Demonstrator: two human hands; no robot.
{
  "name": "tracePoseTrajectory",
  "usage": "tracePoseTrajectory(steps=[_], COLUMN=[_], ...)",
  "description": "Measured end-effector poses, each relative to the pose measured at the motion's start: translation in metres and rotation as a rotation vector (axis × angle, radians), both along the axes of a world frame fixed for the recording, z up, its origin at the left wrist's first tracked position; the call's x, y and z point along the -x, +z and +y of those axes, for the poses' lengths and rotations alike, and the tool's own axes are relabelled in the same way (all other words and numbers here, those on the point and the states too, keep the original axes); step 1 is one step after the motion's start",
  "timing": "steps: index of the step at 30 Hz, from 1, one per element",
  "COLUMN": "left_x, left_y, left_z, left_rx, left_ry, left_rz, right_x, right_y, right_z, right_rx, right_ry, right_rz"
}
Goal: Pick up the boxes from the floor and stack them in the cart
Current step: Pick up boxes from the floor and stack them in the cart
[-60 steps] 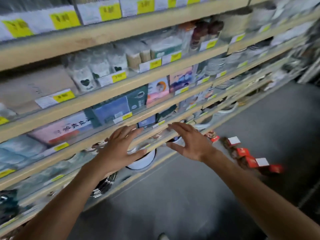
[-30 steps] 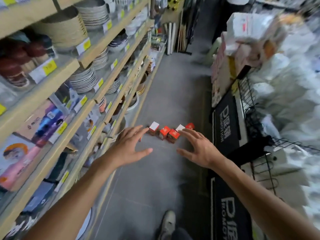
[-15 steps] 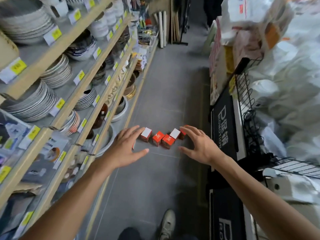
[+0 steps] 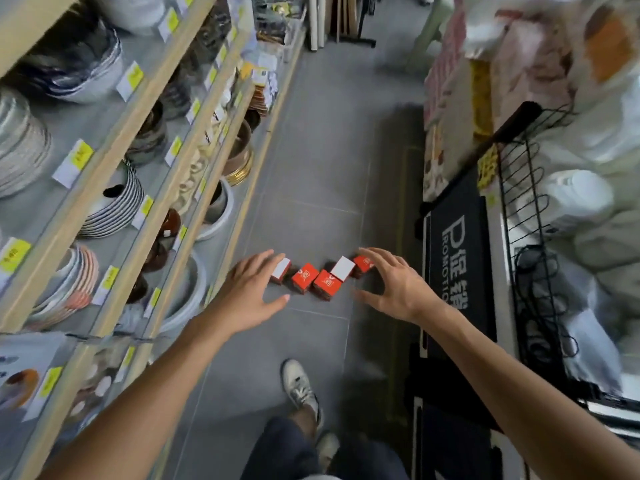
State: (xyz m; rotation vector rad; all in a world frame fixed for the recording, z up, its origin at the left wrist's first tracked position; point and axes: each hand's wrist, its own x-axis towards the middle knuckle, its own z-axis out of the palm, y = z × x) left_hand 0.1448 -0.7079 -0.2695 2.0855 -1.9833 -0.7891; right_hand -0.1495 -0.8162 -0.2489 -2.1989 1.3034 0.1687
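black sign (image 4: 457,251) reading "promotio", yellow shelf tags (image 4: 133,75) unreadable

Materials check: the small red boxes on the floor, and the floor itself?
Red boxes: likely printed cardboard, sharp folded edges, some showing white faces, slight sheen. Floor: likely matte grey tile, going by the thin straight joint lines; could be vinyl.
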Motion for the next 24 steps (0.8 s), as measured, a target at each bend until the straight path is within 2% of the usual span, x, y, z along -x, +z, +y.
tracePoseTrajectory(steps=[6, 13, 24], left_x=[-0.017, -0.018, 0.001], left_y=[-0.077, -0.186, -0.426], left_z=[-0.07, -0.123, -0.185], left_rx=[-0.021, -0.162, -0.274], left_ry=[-0.009, -0.01, 0.032], left_rz=[0.027, 0.041, 0.025], right_x=[-0.018, -0.031, -0.034], right_y=[-0.07, -0.175, -0.418], right_z=[-0.063, -0.119, -0.195], right_rx=[-0.078, -0.157, -0.19], right_ry=[-0.028, -0.058, 0.071], right_rz=[0.064, 0.136, 0.184])
